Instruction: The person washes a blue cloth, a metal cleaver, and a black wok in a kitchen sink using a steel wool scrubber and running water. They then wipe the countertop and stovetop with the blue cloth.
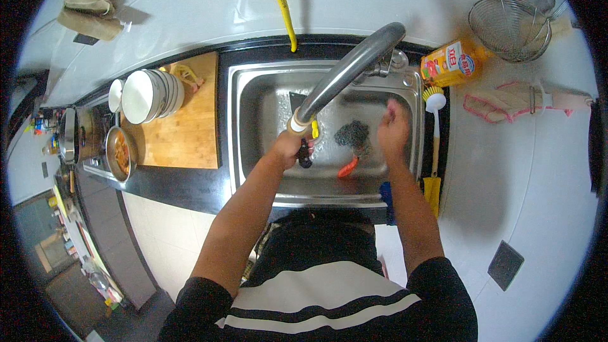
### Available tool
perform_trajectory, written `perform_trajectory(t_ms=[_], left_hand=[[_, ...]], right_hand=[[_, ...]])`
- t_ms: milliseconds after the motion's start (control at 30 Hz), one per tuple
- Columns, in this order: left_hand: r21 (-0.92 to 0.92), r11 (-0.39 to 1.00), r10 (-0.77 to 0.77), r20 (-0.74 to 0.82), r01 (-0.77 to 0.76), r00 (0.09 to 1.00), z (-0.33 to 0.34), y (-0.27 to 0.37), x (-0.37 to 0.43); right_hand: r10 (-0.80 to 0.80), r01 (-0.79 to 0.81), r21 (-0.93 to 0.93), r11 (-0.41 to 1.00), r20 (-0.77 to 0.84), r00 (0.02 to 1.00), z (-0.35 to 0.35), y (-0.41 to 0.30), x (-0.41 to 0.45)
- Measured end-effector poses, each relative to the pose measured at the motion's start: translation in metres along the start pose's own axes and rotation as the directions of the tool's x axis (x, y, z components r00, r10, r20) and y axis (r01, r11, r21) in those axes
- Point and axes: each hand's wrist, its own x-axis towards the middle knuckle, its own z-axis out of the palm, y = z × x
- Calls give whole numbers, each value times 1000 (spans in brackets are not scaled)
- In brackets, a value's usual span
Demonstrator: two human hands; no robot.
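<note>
My left hand (286,148) is under the faucet's spout (354,71), its fingers around a black handle (305,154). A dark flat piece (297,100) shows behind the spout; whether it joins that handle is hidden. Beside the spout's tip is a small yellow thing (315,129). My right hand (393,128), blurred and with bent fingers, is over the right side of the steel sink (266,71); whether it holds anything is unclear. Between the hands, a dark mesh scouring pad (352,134) lies on the sink floor, with an orange-red piece (347,167) just below it.
Left of the sink, stacked white bowls (138,97) stand on a wooden cutting board (190,145), beside a pan of food (121,154). On the right are a yellow detergent bottle (449,62), a dish brush (435,109) and a hanging wire strainer (509,27). A yellow hose (281,4) hangs behind.
</note>
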Motion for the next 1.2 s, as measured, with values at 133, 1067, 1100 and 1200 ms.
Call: perform_trajectory(t_ms=[133, 1067, 1100, 1200], left_hand=[[289, 952, 137, -117, -98, 984, 5, 9, -27], [244, 970, 30, -69, -13, 997, -69, -66, -93], [329, 944, 60, -114, -19, 992, -64, -60, -95], [267, 963, 49, -33, -38, 998, -61, -47, -130]], right_hand=[[-78, 92, 82, 992, -159, 984, 7, -21, 117], [32, -57, 157, 986, 153, 988, -49, -16, -157], [38, -66, 164, 984, 170, 985, -52, -21, -161], [9, -30, 130, 991, 165, 986, -60, -41, -166]])
